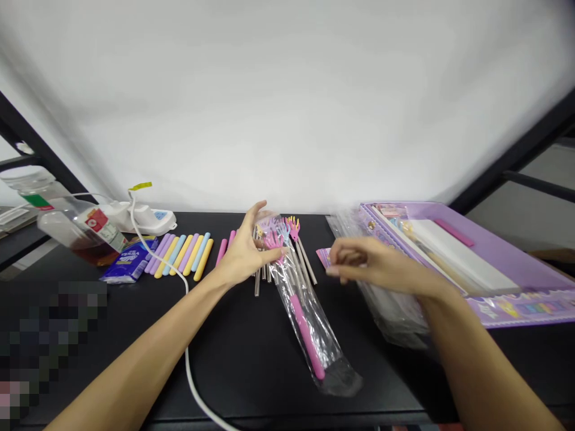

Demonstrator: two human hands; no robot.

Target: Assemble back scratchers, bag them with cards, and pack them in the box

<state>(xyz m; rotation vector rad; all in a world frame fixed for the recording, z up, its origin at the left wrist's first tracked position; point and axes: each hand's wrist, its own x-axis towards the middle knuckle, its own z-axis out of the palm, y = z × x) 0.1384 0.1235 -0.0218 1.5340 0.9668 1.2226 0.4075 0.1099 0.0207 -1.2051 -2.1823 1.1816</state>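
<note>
My left hand [247,254] is closed on the upper end of a clear plastic sleeve [330,338], thumb and fingers around it. Inside lies a back scratcher [308,338] with a pink handle, a metal rod and a pink hand-shaped head. More back scratcher heads on metal rods [306,260], pink, blue and yellow, lie behind it on the black table. My right hand [359,260], slightly blurred, hovers to the right with its fingers curled together; whether anything is in them is hidden. Just beside its fingertips shows a small pink card [323,257].
Several pastel handles [179,254] lie in a row at left, beside a blue packet [130,260], a tilted jar [83,224] and a power strip [155,221]. A white cable [187,347] crosses the table. At right are plastic sleeves [390,317] and a purple box [485,239].
</note>
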